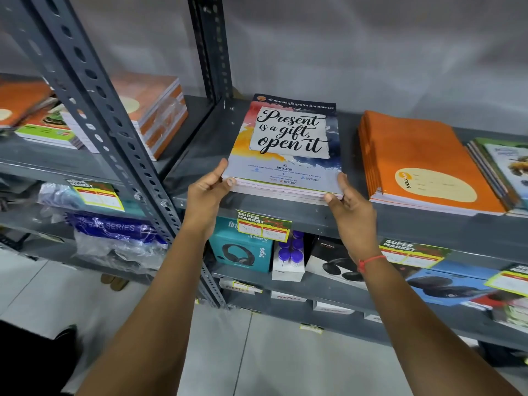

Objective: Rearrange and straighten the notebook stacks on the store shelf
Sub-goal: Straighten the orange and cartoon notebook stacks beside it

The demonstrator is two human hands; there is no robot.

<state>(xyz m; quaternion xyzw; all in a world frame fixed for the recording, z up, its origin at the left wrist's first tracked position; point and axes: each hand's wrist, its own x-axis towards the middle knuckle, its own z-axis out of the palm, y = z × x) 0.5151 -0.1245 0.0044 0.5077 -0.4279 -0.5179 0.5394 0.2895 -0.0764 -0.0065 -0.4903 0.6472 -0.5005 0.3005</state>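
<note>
A stack of notebooks with a "Present is a gift, open it" cover (288, 138) lies flat on the grey metal shelf (200, 155), near its front edge. My left hand (207, 192) grips the stack's front left corner, thumb against the spines. My right hand (350, 207) holds the front right corner, with its fingers along the side. To the right lies a stack of orange notebooks (420, 158), with a gap between the two stacks. At the far right edge sits a green and blue notebook stack (503, 167), fanned out and partly cut off.
The left shelf bay holds orange notebook stacks (154, 110) and green ones (48, 127). A slotted upright post (114, 132) divides the bays. Below are headphone boxes (243, 250), bagged goods (114, 232) and yellow price tags (263, 225). The floor is pale tile.
</note>
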